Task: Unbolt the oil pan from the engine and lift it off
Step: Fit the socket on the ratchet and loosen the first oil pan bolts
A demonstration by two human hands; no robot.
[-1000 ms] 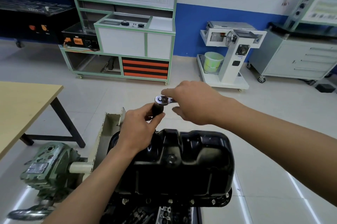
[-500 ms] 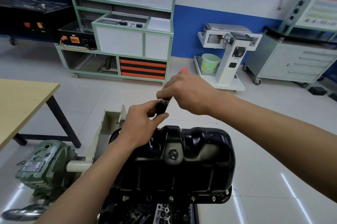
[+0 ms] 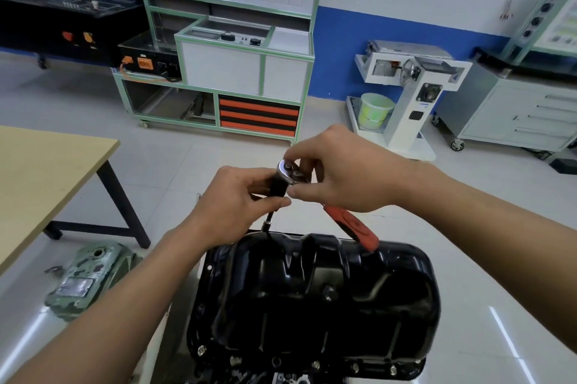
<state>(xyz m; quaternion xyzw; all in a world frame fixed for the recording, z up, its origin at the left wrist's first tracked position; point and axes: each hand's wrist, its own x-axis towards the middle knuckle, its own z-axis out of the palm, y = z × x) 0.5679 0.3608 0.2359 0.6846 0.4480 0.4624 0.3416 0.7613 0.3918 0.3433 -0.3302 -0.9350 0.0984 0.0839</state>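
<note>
Pinching the chrome ratchet head (image 3: 288, 169) at frame centre, the right hand (image 3: 346, 177) has its fingers curled on it; the left hand (image 3: 231, 199) grips the black extension (image 3: 278, 186) beneath. The red handle (image 3: 352, 227) slants toward the black oil pan (image 3: 312, 305), lower centre.

Left forearm (image 3: 125, 305) at seven o'clock, right forearm (image 3: 487, 227) at four — both bare to the frame's edge; left hand (image 3: 237, 201) and right hand (image 3: 346, 174) bare too.

Your one view comes from your head, facing forward and down. It sits close above the oil pan (image 3: 315, 299), with the floor (image 3: 175, 171) beyond.
</note>
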